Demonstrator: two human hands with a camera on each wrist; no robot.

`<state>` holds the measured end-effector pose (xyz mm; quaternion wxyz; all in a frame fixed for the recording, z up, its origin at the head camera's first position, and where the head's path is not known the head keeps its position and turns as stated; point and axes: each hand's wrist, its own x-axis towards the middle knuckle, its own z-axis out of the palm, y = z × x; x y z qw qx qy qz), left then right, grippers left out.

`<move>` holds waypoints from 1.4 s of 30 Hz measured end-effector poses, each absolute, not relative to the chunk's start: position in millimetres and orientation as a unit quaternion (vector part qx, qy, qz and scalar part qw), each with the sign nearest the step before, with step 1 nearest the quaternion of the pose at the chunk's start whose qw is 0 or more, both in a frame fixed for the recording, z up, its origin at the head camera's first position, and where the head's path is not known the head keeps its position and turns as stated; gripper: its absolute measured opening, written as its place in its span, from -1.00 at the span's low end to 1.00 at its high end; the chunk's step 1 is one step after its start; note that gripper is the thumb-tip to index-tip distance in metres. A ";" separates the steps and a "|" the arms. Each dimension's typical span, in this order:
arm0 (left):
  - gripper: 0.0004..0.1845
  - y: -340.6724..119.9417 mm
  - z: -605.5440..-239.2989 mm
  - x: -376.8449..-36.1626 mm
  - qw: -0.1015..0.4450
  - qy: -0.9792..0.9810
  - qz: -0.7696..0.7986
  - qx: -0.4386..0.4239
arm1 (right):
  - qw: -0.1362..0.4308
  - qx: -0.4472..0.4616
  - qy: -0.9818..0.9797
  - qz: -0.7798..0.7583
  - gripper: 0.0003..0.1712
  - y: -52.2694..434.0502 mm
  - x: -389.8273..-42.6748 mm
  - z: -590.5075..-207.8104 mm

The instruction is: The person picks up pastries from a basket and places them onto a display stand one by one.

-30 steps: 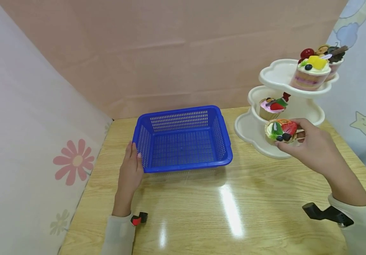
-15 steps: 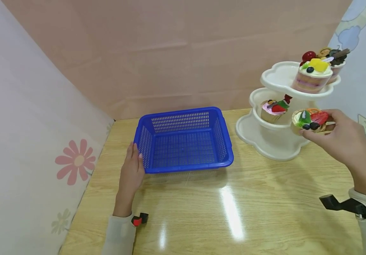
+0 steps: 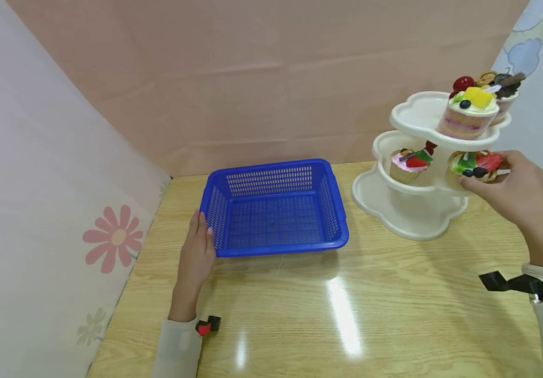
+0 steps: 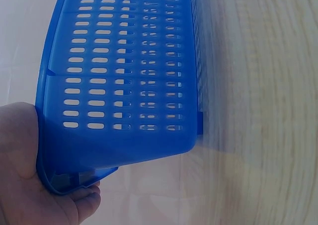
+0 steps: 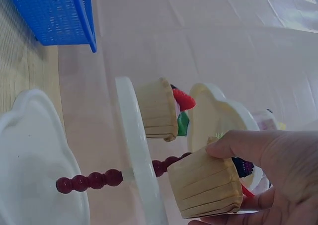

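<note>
My right hand (image 3: 522, 191) pinches a fruit-topped cupcake (image 3: 472, 172) in a pleated beige cup, held upright at the right side of the stand's middle tier. In the right wrist view this cup (image 5: 204, 183) is close to the tier plate (image 5: 136, 140); whether it touches is hard to tell. A pink-cream cupcake (image 3: 408, 165) sits on the same tier, left of it. My left hand (image 3: 197, 254) holds the left rim of a blue plastic basket (image 3: 281, 247), thumb over the edge. Part of that hand shows beside the basket corner (image 4: 119, 150) in the left wrist view.
The white three-tier stand (image 3: 408, 226) has cloud-shaped plates on the table's right side. Its top tier carries a layered cup cake (image 3: 467, 121) and another dark-topped one (image 3: 505, 97) behind. A pinkish cloth wall (image 3: 252, 94) closes the back of the wooden table (image 3: 290, 315).
The right hand has carried the fruit-topped cupcake rightward and upward, from in front of the stand to the middle tier's right side. The left hand and basket have stayed in place.
</note>
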<state>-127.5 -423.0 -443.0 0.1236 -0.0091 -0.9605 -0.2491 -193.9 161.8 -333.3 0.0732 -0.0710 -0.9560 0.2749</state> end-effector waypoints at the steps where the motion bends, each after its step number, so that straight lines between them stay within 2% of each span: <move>1: -0.37 -423.1 -442.9 -127.3 0.124 -0.960 -0.249 -0.009 | 0.074 -0.073 -0.955 0.277 -0.02 162.5 -195.4 -333.7; 15: -0.36 -423.7 -443.1 -127.3 0.127 -0.960 -0.251 -0.013 | 0.061 -0.069 -0.950 0.298 -0.03 170.5 -218.5 -342.9; 25: -0.37 -424.4 -442.6 -127.3 0.126 -0.959 -0.253 -0.012 | 0.045 -0.065 -0.951 0.299 0.01 172.1 -224.1 -350.3; 38: -0.37 -423.3 -441.8 -127.9 0.122 -0.960 -0.252 -0.011 | 0.047 -0.044 -0.947 0.313 -0.04 177.2 -231.8 -355.1; 42: -0.36 -423.8 -441.7 -127.7 0.120 -0.959 -0.256 -0.013 | 0.039 -0.044 -0.944 0.325 0.06 176.6 -231.4 -357.3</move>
